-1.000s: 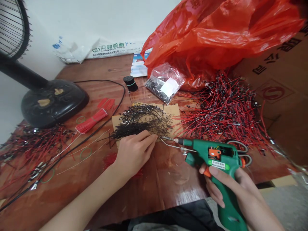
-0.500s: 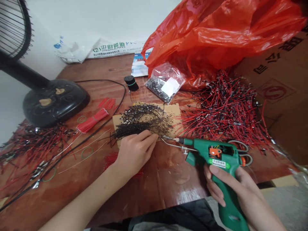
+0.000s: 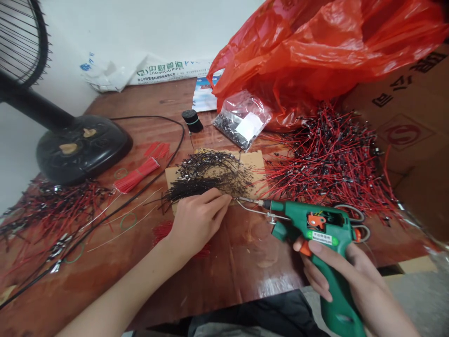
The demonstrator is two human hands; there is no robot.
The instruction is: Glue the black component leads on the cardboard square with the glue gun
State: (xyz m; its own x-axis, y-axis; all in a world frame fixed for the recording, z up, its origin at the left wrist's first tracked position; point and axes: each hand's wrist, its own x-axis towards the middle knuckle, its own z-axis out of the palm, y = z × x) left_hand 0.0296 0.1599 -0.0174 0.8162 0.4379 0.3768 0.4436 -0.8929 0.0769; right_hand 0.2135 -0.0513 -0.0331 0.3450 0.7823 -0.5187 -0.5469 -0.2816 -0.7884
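My right hand (image 3: 354, 271) is wrapped round the handle of a green soldering gun (image 3: 296, 210), with an orange trigger (image 3: 305, 248) showing by the index finger. The gun's metal tip points left, and a thin solder wire (image 3: 250, 208) curves up towards it. Close to that tip, my left hand (image 3: 198, 217) is closed in a pinch at the front edge of a cardboard piece (image 3: 258, 161). What its fingertips hold is too small to make out. Behind the hand, a bundle of black wires (image 3: 191, 188) and a heap of short black wires with metal ends (image 3: 205, 164) lie on the cardboard.
Red and black wire assemblies (image 3: 326, 164) pile up on the right beside a carton (image 3: 414, 154); more (image 3: 70, 201) lie left. A fan base (image 3: 84, 150), black cable (image 3: 157, 171), red wire bundle (image 3: 136, 175), clear parts bag (image 3: 242, 121) and red plastic bag (image 3: 298, 61) surround the area.
The orange trigger now shows at my right index finger, where it was out of sight before. My left hand keeps its pinch in nearly the same place. The view has shifted very slightly.
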